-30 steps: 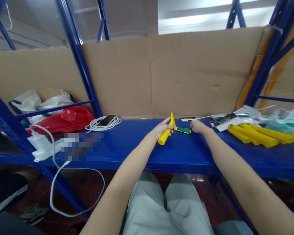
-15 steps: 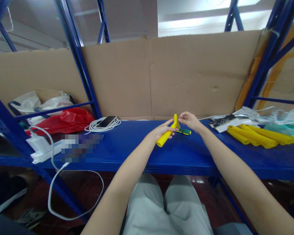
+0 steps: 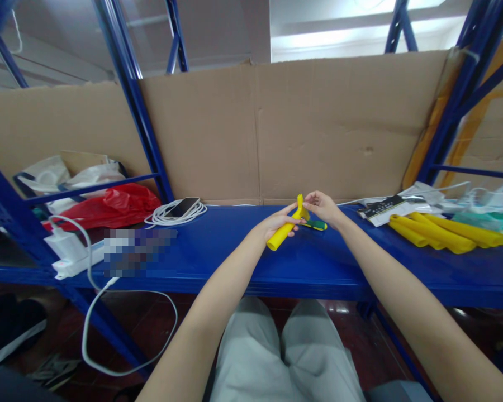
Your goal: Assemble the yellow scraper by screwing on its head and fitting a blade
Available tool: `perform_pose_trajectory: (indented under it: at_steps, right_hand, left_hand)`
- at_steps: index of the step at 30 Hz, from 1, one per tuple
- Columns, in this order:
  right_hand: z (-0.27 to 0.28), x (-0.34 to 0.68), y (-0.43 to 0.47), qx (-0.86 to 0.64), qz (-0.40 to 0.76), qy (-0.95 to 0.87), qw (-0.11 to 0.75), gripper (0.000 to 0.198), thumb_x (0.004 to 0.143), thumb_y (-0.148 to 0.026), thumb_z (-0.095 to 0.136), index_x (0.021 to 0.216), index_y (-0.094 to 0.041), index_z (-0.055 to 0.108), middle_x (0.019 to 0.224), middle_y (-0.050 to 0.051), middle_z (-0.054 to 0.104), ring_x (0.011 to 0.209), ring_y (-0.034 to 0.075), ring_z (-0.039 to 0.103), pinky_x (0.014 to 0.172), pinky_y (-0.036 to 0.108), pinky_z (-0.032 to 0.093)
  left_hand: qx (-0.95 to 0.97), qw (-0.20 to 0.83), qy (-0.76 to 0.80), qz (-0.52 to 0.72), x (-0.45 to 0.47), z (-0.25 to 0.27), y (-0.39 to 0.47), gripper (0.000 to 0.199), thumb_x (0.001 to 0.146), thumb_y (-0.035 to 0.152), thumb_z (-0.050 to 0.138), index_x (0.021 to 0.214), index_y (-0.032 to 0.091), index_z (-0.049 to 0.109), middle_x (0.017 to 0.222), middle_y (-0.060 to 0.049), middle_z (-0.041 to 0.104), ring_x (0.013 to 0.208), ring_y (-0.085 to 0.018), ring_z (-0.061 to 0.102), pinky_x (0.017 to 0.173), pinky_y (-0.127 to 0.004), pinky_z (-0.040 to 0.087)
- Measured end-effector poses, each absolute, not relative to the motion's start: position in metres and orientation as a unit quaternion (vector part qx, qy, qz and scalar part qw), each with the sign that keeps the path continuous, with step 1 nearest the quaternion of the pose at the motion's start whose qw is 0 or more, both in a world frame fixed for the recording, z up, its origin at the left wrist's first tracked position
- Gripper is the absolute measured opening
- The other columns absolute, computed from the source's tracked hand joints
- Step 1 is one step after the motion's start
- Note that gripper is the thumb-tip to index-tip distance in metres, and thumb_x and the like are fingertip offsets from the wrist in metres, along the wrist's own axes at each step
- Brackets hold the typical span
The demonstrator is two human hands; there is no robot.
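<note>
My left hand [image 3: 276, 223] is wrapped round a yellow hollow tube [image 3: 279, 239], with its open round end toward me and a narrow tip at the far end. A wider, flap-like part juts from the far end. Fingers of my right hand [image 3: 321, 205] are pinched together right beside that part; whatever they hold is too small to make out. Under the hands, a tool with a green-and-yellow handle [image 3: 317, 225], like a screwdriver's, lies on the blue shelf top [image 3: 222, 245]; its other end is hidden.
Several yellow tubes [image 3: 448, 233] lie at the right, beside black-and-white packaging [image 3: 385, 207]. At the left are a phone [image 3: 184, 207] on a coiled white cable [image 3: 157, 216], a red plastic bag [image 3: 117, 205] and a white power strip [image 3: 73, 265]. A cardboard panel [image 3: 318, 128] stands behind.
My right hand has shifted very slightly left, closer against the far end of the yellow tube. The left hand and tube are almost still.
</note>
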State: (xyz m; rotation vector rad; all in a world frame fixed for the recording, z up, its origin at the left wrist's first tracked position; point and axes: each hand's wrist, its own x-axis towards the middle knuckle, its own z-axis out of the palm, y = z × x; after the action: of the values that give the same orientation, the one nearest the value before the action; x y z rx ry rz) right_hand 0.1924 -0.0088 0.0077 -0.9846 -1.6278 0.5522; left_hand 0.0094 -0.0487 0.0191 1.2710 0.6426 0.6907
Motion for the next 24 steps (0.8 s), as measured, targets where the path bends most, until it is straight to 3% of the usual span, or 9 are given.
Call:
perform_pose_trajectory:
  at_steps: [4, 8, 17, 20, 24]
  right_hand:
    - [0.006, 0.194, -0.006, -0.43, 0.214, -0.657, 0.582, 0.031, 0.064, -0.034, 0.074, 0.082, -0.019, 0.053, 0.086, 0.004, 0.063, 0.079, 0.016, 0.06, 0.082, 0.037, 0.05]
    - [0.008, 0.193, -0.014, -0.422, 0.273, -0.656, 0.564, 0.03, 0.065, -0.034, 0.074, 0.086, -0.019, 0.057, 0.093, 0.005, 0.064, 0.083, 0.016, 0.06, 0.081, 0.034, 0.05]
    - [0.013, 0.196, -0.025, -0.399, 0.378, -0.659, 0.514, 0.028, 0.068, -0.039, 0.073, 0.079, -0.018, 0.059, 0.073, 0.0, 0.064, 0.063, 0.012, 0.056, 0.059, 0.024, 0.046]
    - [0.012, 0.193, -0.024, -0.427, 0.357, -0.653, 0.513, 0.027, 0.071, -0.04, 0.071, 0.081, -0.018, 0.059, 0.077, 0.001, 0.066, 0.066, 0.012, 0.057, 0.062, 0.024, 0.047]
    - [0.011, 0.191, -0.02, -0.487, 0.254, -0.672, 0.498, 0.024, 0.081, -0.04, 0.059, 0.09, -0.017, 0.061, 0.093, 0.007, 0.069, 0.083, 0.016, 0.062, 0.076, 0.03, 0.049]
  left_hand:
    - [0.568, 0.711, 0.268, 0.316, 0.007, 0.02, -0.048, 0.082, 0.078, -0.003, 0.053, 0.147, 0.031, 0.023, 0.085, -0.004, 0.064, 0.048, -0.006, 0.052, 0.041, -0.014, 0.037]
    - [0.57, 0.72, 0.255, 0.301, 0.004, 0.021, -0.048, 0.082, 0.077, -0.003, 0.052, 0.146, 0.031, 0.024, 0.084, -0.004, 0.063, 0.047, -0.006, 0.051, 0.04, -0.014, 0.036]
    - [0.569, 0.728, 0.246, 0.292, 0.004, 0.025, -0.057, 0.082, 0.078, -0.004, 0.05, 0.147, 0.03, 0.021, 0.083, -0.004, 0.062, 0.046, -0.006, 0.05, 0.039, -0.015, 0.035]
    - [0.568, 0.725, 0.252, 0.299, 0.005, 0.023, -0.055, 0.081, 0.078, -0.004, 0.049, 0.147, 0.031, 0.023, 0.082, -0.003, 0.061, 0.045, -0.006, 0.049, 0.039, -0.015, 0.035]
    - [0.553, 0.718, 0.256, 0.336, 0.009, 0.02, -0.049, 0.081, 0.079, -0.004, 0.047, 0.147, 0.033, 0.02, 0.081, -0.002, 0.06, 0.045, -0.006, 0.049, 0.04, -0.015, 0.034]
